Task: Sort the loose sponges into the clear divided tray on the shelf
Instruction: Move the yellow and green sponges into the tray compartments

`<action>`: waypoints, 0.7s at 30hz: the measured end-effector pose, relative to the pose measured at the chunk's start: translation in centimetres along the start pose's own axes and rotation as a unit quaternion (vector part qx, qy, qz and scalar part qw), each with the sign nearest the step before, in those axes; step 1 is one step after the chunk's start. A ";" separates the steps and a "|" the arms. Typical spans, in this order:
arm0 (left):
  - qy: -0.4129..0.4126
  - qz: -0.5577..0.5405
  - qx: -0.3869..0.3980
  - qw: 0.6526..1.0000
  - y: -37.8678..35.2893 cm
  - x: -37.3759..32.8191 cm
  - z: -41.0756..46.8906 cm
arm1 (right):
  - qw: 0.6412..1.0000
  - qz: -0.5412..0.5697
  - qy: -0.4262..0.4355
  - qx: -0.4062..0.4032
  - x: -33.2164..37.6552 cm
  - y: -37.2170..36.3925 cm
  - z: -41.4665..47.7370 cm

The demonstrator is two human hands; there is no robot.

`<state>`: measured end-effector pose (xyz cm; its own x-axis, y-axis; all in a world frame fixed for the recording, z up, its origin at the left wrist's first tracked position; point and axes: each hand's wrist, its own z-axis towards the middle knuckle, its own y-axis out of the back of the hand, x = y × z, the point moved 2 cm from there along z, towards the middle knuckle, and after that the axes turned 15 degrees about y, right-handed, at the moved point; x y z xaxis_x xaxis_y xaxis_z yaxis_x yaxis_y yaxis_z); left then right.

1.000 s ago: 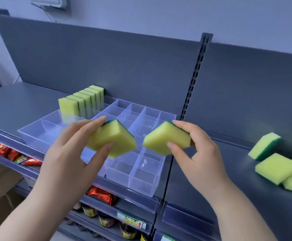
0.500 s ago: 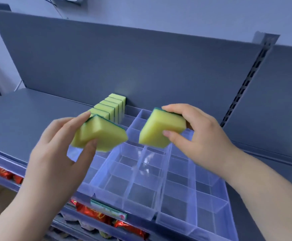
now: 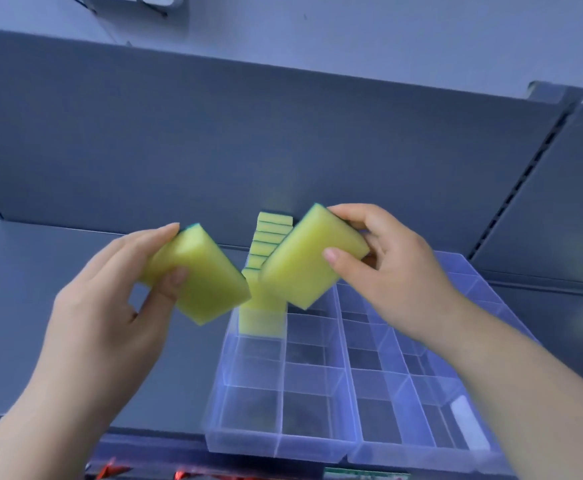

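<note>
The left hand (image 3: 110, 306) grips a spongy yellow block with a green edge (image 3: 198, 277) at centre left. At centre, standing sponges (image 3: 266, 268) fill the clear, glossy plastic tray's (image 3: 283, 448) back-left compartments. The right hand (image 3: 394, 268) pinches another foam sponge (image 3: 304, 258) above the tray.

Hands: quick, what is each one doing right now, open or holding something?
Left hand: closed on a yellow sponge, pinched between fingers and thumb.
Right hand: closed on a second yellow sponge.

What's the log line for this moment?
left hand holds left sponge | right hand holds right sponge | neither in tray
</note>
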<state>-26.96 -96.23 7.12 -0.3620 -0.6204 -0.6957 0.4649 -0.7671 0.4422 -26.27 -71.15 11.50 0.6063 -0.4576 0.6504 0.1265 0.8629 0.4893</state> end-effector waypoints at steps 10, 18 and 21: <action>0.003 -0.013 0.055 0.998 0.7 2.7 1.0 | 0.997 0.007 -0.076 0.021 -1.0 -4.5 -0.6; 0.001 -0.018 0.055 0.998 1.1 3.3 1.0 | 0.989 -0.119 -0.049 0.075 -1.5 -5.3 -0.9; 0.000 -0.014 0.057 0.998 1.1 3.2 0.8 | 0.977 -0.183 0.000 0.110 -1.4 -6.1 -1.1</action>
<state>-28.27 -99.22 5.87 -0.3742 -0.5982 -0.7086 0.3600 -0.7979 0.4835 -27.06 -75.51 7.00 0.5525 -0.7269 0.4078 0.1632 0.5742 0.8023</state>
